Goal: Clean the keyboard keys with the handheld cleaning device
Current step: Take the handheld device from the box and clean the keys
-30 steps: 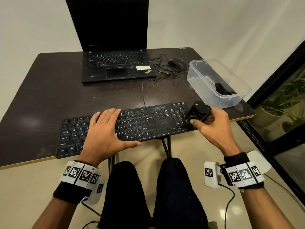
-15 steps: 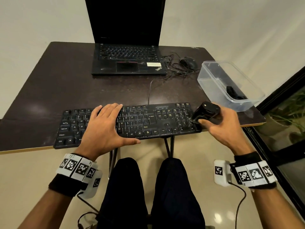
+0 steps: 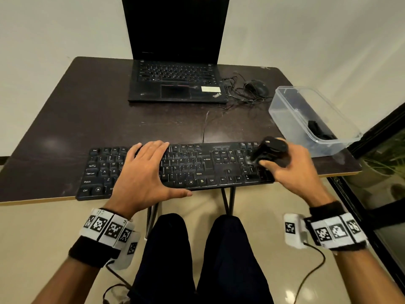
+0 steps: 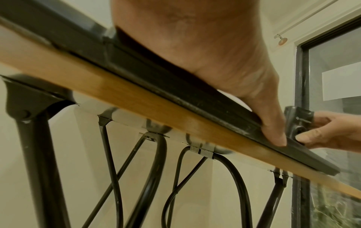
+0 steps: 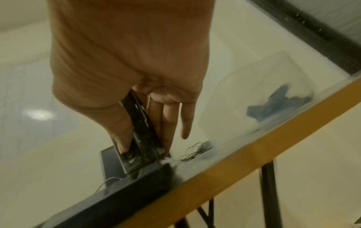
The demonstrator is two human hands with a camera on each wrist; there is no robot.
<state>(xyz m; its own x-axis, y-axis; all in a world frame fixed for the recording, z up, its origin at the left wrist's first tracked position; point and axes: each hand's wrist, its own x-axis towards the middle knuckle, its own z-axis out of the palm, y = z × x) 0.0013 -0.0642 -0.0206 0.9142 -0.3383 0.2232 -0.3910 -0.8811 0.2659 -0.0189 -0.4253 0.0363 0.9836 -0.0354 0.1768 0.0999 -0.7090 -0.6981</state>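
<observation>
A black full-size keyboard (image 3: 197,165) lies along the near edge of the dark table (image 3: 65,128). My left hand (image 3: 144,174) lies flat on the keyboard's left-middle keys, fingers straight, thumb along the front edge (image 4: 273,135). My right hand (image 3: 291,170) grips a small black handheld cleaning device (image 3: 269,150) by thumb and fingers, its lower end down on the number pad at the keyboard's right end. The right wrist view shows the device (image 5: 140,138) pinched between thumb and fingers, touching the keyboard (image 5: 117,200).
An open black laptop (image 3: 175,82) stands at the back. A wired mouse (image 3: 258,86) and tangled cable sit to its right. A clear plastic box (image 3: 306,119) holding a dark cloth stands at the right edge. My knees are under the table.
The head view has tilted and shifted. The right hand with the device stays over the number pad, having edged slightly along it. The left hand has not moved on the keys.
</observation>
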